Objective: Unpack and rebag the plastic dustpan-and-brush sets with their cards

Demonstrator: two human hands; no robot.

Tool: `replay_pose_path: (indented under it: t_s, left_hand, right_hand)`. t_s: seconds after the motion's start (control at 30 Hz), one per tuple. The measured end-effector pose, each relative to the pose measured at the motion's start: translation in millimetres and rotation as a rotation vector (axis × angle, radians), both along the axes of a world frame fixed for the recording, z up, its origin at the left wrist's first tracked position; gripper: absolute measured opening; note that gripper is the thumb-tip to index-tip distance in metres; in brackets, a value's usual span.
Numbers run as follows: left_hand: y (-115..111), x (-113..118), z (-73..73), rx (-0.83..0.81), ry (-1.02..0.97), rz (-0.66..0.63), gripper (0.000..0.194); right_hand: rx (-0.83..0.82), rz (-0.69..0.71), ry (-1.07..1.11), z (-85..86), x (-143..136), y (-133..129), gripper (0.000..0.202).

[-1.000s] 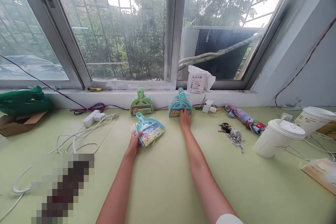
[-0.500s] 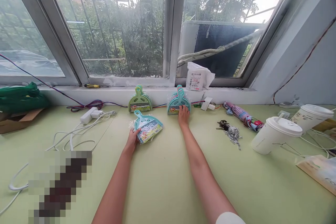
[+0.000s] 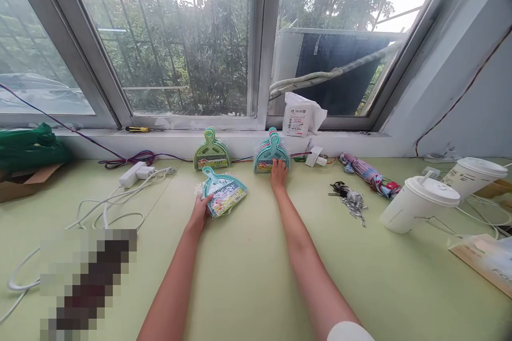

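A packaged blue dustpan-and-brush set (image 3: 224, 194) lies tilted on the table, with my left hand (image 3: 201, 209) closed on its left edge. More than one layer seems to show at its lower edge. My right hand (image 3: 279, 173) rests against the front of a stack of packaged teal and pink dustpan sets (image 3: 269, 152), its fingers apart and slightly bent. That stack leans upright on the wall below the window. To its left stands a stack of green dustpan sets (image 3: 212, 151), touched by neither hand.
On the right are keys (image 3: 349, 200), a folded umbrella (image 3: 370, 176) and a white lidded cup (image 3: 418, 205), with a second cup (image 3: 476, 178) behind. White cables and a power adapter (image 3: 134, 175) lie left. A wrapped white box (image 3: 300, 117) stands on the sill (image 3: 240, 138).
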State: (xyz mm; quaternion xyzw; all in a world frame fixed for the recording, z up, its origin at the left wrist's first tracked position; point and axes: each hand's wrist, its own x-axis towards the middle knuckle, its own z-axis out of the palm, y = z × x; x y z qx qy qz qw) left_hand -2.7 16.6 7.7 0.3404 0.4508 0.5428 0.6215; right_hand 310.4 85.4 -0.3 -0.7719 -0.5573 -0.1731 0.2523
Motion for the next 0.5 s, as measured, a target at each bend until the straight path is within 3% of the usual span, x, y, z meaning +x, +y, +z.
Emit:
replay_pose_path:
  t_s: [0.2,0.5]
  left_hand:
    - [4.1,-1.1,-5.1,-0.011,-0.003,0.001,0.043]
    - [1.3,0.5,-0.1,-0.034,0.030,0.015,0.039]
  right_hand:
    - [0.000,-0.002,-0.020,-0.2,0.4,-0.5,0.050]
    - [0.025,-0.010,-0.009,-1.5,-0.2,-0.2,0.048]
